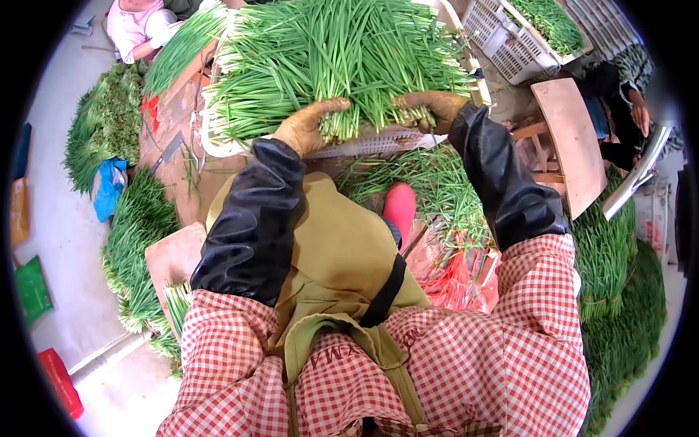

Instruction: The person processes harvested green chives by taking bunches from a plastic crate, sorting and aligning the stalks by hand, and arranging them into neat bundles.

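Observation:
A white plastic crate point(218, 146) in front of me is heaped with long green garlic chives point(342, 51). At its near edge my left hand point(306, 127), in a yellowish-brown work glove, is closed against the left side of a bunch of stalks. From the other side, my right hand point(440, 109), gloved alike, is closed on the same chives. Pale cut ends of the bunch point(349, 130) show between both hands, pointing toward me. The undersides of the hands and some fingertips are hidden by leaves.
Loose chive leaves point(437, 182) litter the floor beside a pink boot point(399, 211) and red plastic strings point(459, 284). Chive piles point(142, 247) lie left and right. A wooden stool point(571, 142) and a second crate point(502, 44) stand right. Other people point(135, 29) sit at both sides.

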`<state>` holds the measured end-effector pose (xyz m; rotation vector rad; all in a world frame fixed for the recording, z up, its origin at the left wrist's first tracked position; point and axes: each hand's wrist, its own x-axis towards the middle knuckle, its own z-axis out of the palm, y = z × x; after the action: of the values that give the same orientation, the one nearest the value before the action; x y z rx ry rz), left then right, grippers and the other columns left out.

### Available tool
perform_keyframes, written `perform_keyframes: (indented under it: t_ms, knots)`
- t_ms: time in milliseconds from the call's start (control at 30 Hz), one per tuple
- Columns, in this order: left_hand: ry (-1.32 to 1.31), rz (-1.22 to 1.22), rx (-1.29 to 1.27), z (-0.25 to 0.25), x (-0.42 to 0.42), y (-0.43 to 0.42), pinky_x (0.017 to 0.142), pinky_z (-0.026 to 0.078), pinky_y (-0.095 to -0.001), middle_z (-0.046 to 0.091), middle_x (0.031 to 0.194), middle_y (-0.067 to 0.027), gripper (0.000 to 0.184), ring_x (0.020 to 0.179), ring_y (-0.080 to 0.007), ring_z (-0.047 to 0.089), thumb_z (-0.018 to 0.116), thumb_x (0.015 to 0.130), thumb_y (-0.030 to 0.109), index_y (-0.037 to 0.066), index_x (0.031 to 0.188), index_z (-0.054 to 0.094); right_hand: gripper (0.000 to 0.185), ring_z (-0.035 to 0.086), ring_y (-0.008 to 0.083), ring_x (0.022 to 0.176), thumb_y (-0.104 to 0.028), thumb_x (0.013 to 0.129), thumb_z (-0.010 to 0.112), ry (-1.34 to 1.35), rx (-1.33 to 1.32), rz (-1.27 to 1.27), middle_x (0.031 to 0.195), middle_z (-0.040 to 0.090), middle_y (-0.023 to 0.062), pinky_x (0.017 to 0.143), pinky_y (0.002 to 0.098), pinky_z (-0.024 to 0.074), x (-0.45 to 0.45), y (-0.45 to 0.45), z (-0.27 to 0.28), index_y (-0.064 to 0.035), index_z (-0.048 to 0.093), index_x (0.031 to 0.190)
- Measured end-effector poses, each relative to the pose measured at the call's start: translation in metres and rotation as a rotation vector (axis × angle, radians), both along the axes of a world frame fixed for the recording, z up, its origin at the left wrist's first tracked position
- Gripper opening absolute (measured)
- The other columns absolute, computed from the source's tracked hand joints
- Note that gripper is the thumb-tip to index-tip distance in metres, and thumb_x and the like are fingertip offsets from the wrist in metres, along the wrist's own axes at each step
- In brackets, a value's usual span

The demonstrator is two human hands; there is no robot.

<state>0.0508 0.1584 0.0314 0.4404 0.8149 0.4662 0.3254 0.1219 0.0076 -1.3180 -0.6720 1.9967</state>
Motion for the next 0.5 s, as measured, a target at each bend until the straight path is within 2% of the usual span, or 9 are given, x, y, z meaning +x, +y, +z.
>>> perform_keyframes:
  t_ms: [67, 100, 133, 200, 267, 300, 400, 467, 500]
  knots:
    - [-0.022, -0.053, -0.028, 0.007, -0.002, -0.004, 0.086, 0.052, -0.0510, 0.064, 0.105, -0.0115, 0.034, 0.096, -0.0287, 0.063, 0.074, 0.078, 0.007, 0.005, 0.107, 0.057, 0.020, 0.053, 0.0077, 0.048, -0.019, 0.082, 0.071, 0.003, -0.003, 0.006, 0.072, 0.063, 0.0036, 0.035, 0.0163, 0.0390, -0.008, 0.003, -0.003, -0.0045, 0.065, 0.095]
    - [0.074, 0.010, 0.077, 0.007, 0.002, -0.012, 0.085, 0.054, -0.0468, 0.061, 0.110, -0.0134, 0.028, 0.099, -0.0275, 0.063, 0.070, 0.084, 0.014, 0.007, 0.108, 0.057, 0.021, 0.054, 0.0077, 0.048, -0.019, 0.081, 0.071, 0.023, 0.004, 0.028, 0.072, 0.063, 0.0035, 0.035, 0.0161, 0.0379, -0.011, 0.001, -0.005, -0.0047, 0.065, 0.095]
    - [0.076, 0.009, 0.078, 0.005, 0.006, -0.012, 0.085, 0.054, -0.0468, 0.061, 0.110, -0.0134, 0.028, 0.099, -0.0275, 0.063, 0.070, 0.084, 0.014, 0.007, 0.108, 0.057, 0.022, 0.054, 0.0078, 0.049, -0.020, 0.081, 0.072, 0.042, 0.011, 0.051, 0.072, 0.064, 0.0035, 0.034, 0.0160, 0.0369, -0.015, 0.000, -0.004, -0.0048, 0.065, 0.094]
    - [-0.028, -0.035, 0.008, 0.001, 0.013, -0.013, 0.089, 0.052, -0.0479, 0.060, 0.115, -0.0111, 0.031, 0.104, -0.0260, 0.061, 0.071, 0.084, 0.016, 0.006, 0.110, 0.058, 0.024, 0.060, 0.0092, 0.060, -0.023, 0.081, 0.073, 0.008, 0.090, 0.119, 0.078, 0.066, 0.0038, 0.044, 0.0205, 0.0448, -0.027, -0.003, -0.006, -0.0069, 0.065, 0.096]
    - [-0.045, -0.048, 0.006, 0.001, 0.017, -0.014, 0.088, 0.052, -0.0478, 0.060, 0.115, -0.0090, 0.033, 0.103, -0.0252, 0.061, 0.068, 0.086, 0.018, 0.005, 0.114, 0.056, 0.033, 0.062, 0.0123, 0.064, -0.028, 0.084, 0.069, -0.030, 0.113, 0.129, 0.083, 0.065, 0.0038, 0.047, 0.0215, 0.0470, -0.035, -0.006, 0.003, -0.0051, 0.064, 0.107]
    - [-0.046, -0.071, 0.060, -0.002, 0.020, -0.013, 0.087, 0.052, -0.0471, 0.061, 0.115, -0.0084, 0.035, 0.102, -0.0255, 0.062, 0.067, 0.087, 0.019, 0.004, 0.116, 0.055, 0.033, 0.062, 0.0123, 0.064, -0.028, 0.084, 0.069, -0.029, 0.114, 0.129, 0.083, 0.065, 0.0038, 0.047, 0.0215, 0.0470, -0.038, -0.007, 0.008, -0.0051, 0.064, 0.107]
    - [-0.142, -0.070, 0.136, -0.033, 0.023, 0.001, 0.085, 0.052, -0.0465, 0.061, 0.114, -0.0089, 0.035, 0.100, -0.0263, 0.062, 0.064, 0.089, 0.019, 0.006, 0.119, 0.053, 0.040, 0.062, 0.0151, 0.074, -0.036, 0.082, 0.070, -0.046, 0.150, 0.171, 0.091, 0.065, 0.0043, 0.058, 0.0276, 0.0524, -0.041, -0.010, 0.026, -0.0076, 0.064, 0.109]
    - [0.031, -0.022, 0.009, -0.011, 0.029, -0.008, 0.089, 0.049, -0.0455, 0.065, 0.106, -0.0077, 0.025, 0.096, -0.0243, 0.063, 0.065, 0.087, 0.014, 0.006, 0.110, 0.060, 0.044, 0.061, 0.0177, 0.083, -0.043, 0.081, 0.071, -0.265, 0.128, 0.269, 0.099, 0.064, 0.0046, 0.066, 0.0351, 0.0543, -0.041, -0.008, 0.027, -0.0118, 0.065, 0.112]
    - [0.166, 0.023, 0.013, 0.001, 0.030, -0.013, 0.084, 0.053, -0.0491, 0.060, 0.115, -0.0121, 0.029, 0.099, -0.0285, 0.062, 0.060, 0.090, 0.013, 0.006, 0.118, 0.054, 0.042, 0.060, 0.0181, 0.085, -0.041, 0.080, 0.072, -0.320, 0.117, 0.254, 0.103, 0.063, 0.0043, 0.067, 0.0374, 0.0546, -0.046, -0.006, 0.020, -0.0147, 0.065, 0.112]
